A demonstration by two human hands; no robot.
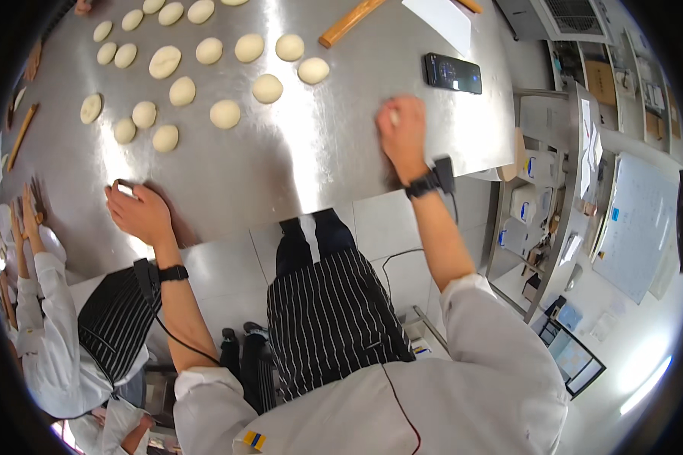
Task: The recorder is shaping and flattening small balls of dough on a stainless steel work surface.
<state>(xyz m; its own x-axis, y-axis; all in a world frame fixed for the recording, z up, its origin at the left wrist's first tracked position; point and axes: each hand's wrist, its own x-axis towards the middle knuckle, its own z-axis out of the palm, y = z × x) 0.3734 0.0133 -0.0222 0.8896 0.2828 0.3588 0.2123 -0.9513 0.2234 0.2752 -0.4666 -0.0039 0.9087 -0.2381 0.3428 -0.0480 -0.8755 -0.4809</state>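
My left hand (140, 215) lies palm down with curved fingers at the near edge of the stainless steel table (245, 170). A bright white patch shows between its thumb and fingers; whether this is glare or dough I cannot tell. Farther right, my right hand (402, 133) is curled down on the tabletop. A small pale piece of dough (395, 117) shows between its thumb and fingers, the rest hidden beneath the hand. Several round dough balls (225, 114) are spread over the table between and beyond my hands; a flatter one (165, 62) has a dented top.
A smartphone (453, 73) lies beyond my right hand, near a wooden rolling pin (350, 23) and a white sheet (441, 23). Another rolling pin (22, 136) lies at far left. Other people's hands (28, 216) are at the left edge. Shelving (538, 193) stands right of the table.
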